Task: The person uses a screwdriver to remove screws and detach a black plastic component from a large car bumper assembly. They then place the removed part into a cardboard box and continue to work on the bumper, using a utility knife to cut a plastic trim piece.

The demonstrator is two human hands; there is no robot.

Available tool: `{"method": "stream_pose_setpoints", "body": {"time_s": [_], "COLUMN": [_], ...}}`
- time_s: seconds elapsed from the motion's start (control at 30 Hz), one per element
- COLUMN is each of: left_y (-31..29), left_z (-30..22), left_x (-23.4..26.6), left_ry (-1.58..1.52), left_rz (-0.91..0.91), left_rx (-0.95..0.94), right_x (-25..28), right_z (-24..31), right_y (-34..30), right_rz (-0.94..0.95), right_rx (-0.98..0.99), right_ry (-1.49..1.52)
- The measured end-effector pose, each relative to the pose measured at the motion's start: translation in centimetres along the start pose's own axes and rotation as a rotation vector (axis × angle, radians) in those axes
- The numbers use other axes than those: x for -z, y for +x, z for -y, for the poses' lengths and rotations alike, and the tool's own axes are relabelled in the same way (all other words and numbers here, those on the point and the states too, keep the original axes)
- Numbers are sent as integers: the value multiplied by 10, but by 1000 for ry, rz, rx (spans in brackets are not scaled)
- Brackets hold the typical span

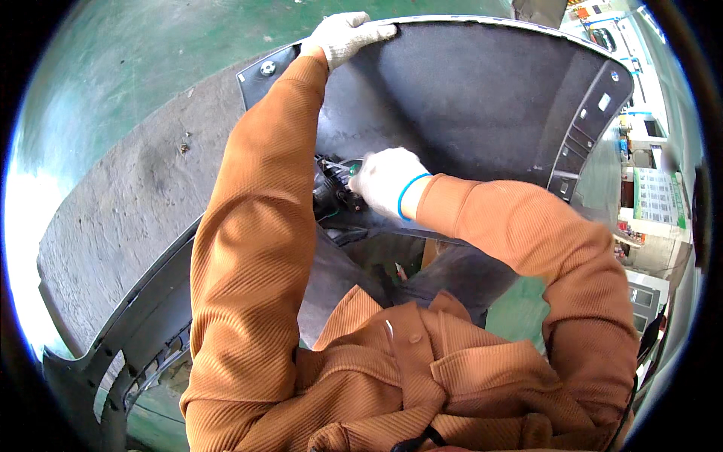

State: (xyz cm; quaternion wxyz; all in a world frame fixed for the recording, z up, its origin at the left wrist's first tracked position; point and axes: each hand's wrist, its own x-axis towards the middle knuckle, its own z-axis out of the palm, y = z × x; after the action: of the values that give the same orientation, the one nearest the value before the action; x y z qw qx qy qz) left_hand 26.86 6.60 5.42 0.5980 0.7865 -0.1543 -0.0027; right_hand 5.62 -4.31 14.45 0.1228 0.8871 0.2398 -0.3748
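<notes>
A large dark panel that looks like a car bumper cover (pixel 482 98) lies with its hollow inner side toward me. At its far rim my left hand (pixel 345 38), in a white knit glove, is closed over the edge. My right hand (pixel 388 181), gloved in white with a blue cuff band, is closed at a black part with wires (pixel 331 188) in the panel's near middle. A small green bit shows at its fingertips. What those fingers hold is hidden. My left sleeve covers part of the black assembly.
Under the panel's left side is a worn grey surface (pixel 128 196) with small metal pieces (pixel 184 143) on it. The panel's curved left end (pixel 143 331) bends toward me. The floor (pixel 188 45) is green. Shelves and a green-and-white board (pixel 657 197) stand at far right.
</notes>
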Motion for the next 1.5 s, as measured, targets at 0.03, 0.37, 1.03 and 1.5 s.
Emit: {"method": "stream_pose_setpoints", "body": {"time_s": [0.03,0.37,1.03,1.5], "left_y": [-2,-2,0,5], "left_z": [2,-17,-13,3], "left_x": [-6,2,-4,-16], "left_ry": [-3,-81,-230,-114], "left_rz": [-96,138,138,108], "left_rx": [-28,43,144,134], "right_x": [-5,-31,-101,-165], "right_z": [-4,-27,-40,-10], "right_y": [5,23,-100,-120], "right_rz": [-62,-8,-195,-109], "right_rx": [-44,-445,51,-147], "right_ry": [189,1748,1063,1027]}}
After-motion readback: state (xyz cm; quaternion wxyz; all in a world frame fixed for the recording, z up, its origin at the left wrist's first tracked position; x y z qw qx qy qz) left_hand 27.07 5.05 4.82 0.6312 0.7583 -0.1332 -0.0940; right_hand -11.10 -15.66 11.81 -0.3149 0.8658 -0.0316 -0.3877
